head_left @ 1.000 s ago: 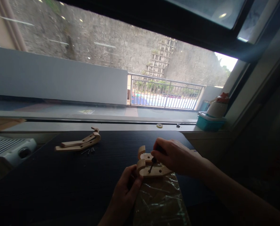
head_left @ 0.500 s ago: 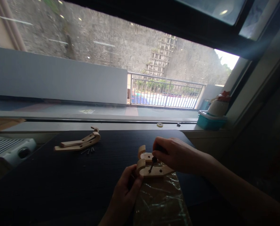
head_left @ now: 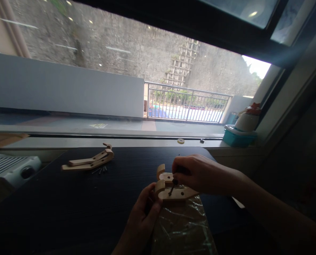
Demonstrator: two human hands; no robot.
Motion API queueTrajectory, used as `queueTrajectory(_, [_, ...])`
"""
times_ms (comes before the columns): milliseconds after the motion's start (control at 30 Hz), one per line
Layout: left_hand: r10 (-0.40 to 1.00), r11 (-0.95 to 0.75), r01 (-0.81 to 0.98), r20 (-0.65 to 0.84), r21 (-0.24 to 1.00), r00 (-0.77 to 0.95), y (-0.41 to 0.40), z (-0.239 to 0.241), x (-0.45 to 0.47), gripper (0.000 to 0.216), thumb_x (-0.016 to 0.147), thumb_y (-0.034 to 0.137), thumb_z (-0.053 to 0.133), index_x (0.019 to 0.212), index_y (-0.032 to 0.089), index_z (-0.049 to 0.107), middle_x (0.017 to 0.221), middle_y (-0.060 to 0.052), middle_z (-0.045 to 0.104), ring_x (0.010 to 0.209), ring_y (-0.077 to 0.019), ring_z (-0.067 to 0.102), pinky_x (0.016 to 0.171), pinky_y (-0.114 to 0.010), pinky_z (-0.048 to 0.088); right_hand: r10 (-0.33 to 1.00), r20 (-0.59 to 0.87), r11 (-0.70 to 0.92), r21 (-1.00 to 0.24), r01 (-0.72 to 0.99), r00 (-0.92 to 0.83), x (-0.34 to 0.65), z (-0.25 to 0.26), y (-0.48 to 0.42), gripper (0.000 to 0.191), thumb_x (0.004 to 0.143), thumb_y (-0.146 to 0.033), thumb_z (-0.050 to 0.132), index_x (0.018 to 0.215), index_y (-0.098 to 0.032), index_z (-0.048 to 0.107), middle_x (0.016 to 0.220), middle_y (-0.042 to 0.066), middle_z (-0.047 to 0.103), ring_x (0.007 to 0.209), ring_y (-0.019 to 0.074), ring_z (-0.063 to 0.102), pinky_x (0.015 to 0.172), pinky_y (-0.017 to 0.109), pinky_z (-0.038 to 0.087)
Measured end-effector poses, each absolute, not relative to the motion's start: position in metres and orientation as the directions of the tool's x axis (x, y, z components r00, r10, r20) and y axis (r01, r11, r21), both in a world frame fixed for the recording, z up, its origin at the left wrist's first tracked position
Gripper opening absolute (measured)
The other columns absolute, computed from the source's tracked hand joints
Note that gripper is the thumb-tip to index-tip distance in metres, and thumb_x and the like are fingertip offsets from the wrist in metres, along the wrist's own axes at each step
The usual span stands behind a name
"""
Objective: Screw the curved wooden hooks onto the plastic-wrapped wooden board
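Observation:
My right hand (head_left: 197,173) is closed round the dark handle of a screwdriver (head_left: 173,187). Its tip meets a hole near the curled end of the nearer wooden hook (head_left: 176,194). Thumb and fingers of my left hand (head_left: 144,210) pinch that hook at its curl. A second wooden hook (head_left: 161,171) lies just behind it, partly covered by my right hand. Both rest on a brown board (head_left: 181,223) wrapped in shiny clear film. Any screw under the tip is too small to make out.
Two more curved wooden pieces (head_left: 87,162) lie on the dark table (head_left: 67,202), with several screws (head_left: 102,170) beside them. A roll of tape (head_left: 180,141) and a teal box (head_left: 239,136) stand on the sill. At left is a white appliance (head_left: 14,168).
Hands, screwdriver and hooks stay almost in place. A pale edge of something now shows beneath my right forearm, and the view has shifted very slightly.

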State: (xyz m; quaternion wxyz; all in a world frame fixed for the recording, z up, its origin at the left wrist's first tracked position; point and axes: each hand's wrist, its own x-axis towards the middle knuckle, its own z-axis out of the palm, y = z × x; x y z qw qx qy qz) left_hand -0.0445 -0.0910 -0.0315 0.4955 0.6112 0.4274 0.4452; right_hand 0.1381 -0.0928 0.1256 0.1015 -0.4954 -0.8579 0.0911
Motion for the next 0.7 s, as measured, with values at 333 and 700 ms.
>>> queueTrajectory(333, [0.929,-0.251,0.167,0.188,0.954,0.319,-0.095,-0.03,-0.049,0.028,0.082,0.038,0.051,0.104,0.023,0.055,0.086,0.0,0.062,0.079,-0.0157,0.058,0.07,-0.022,0.046,0.928,0.072,0.367,-0.335,0.868,-0.365,0.145,0.115,-0.094,0.015,0.084,-0.032,0.048,0.083,-0.019,0.055,0.062,-0.003,0.053,0.053,0.008,0.04,0.048,0.021,0.026])
queueTrajectory(700, [0.884,-0.246,0.141,0.163,0.959,0.438,-0.097,-0.019,-0.051,0.026,0.08,0.033,0.053,0.103,0.022,0.055,0.089,-0.001,0.064,0.08,-0.0173,0.059,0.07,-0.023,0.047,0.918,0.058,0.396,-0.204,0.895,-0.393,0.133,0.121,-0.105,0.017,0.086,-0.032,0.045,0.079,-0.019,0.053,0.059,-0.003,0.05,0.05,0.008,0.035,0.049,0.024,0.02])
